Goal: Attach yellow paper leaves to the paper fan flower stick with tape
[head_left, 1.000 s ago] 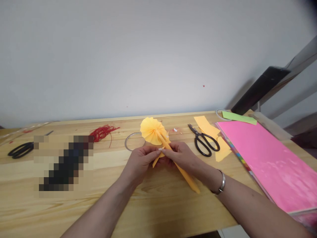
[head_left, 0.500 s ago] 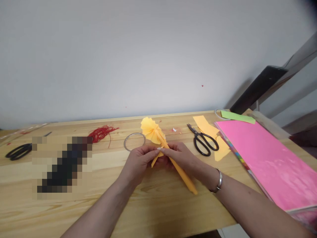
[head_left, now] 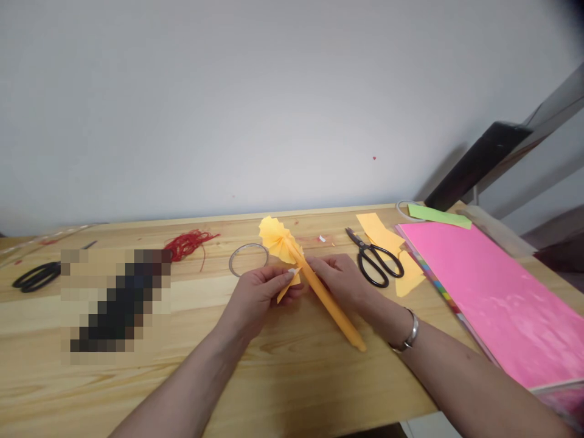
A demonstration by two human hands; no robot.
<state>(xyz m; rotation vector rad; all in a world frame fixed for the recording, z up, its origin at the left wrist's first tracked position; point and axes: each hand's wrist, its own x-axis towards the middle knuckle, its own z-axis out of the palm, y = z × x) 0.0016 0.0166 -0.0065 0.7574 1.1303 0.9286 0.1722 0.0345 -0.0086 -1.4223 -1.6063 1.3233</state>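
Note:
An orange paper flower (head_left: pixel 277 239) with a pleated, fan-like head and a long rolled paper stem (head_left: pixel 335 310) slants across the middle of the table. My right hand (head_left: pixel 337 277) is closed round the upper stem, below the head, its fingertips partly hidden. A small folded piece of orange paper (head_left: pixel 289 287) is pinched between the thumb and fingers of my left hand (head_left: pixel 262 292), just left of the stem. A tiny white bit shows by the left thumb tip; what it is I cannot make out.
Black-handled scissors (head_left: pixel 374 258) lie right of my hands, by orange paper scraps (head_left: pixel 381 230). A pink paper stack (head_left: pixel 493 292) with a green strip (head_left: pixel 440 216) is further right. Leftward are a tape-like ring (head_left: pixel 249 260), red string (head_left: pixel 189 244), more scissors (head_left: pixel 39 277) and a blurred dark object.
My right thumb has come away from the left thumb and moved up along the stem. The small folded paper now stays in my left hand alone.

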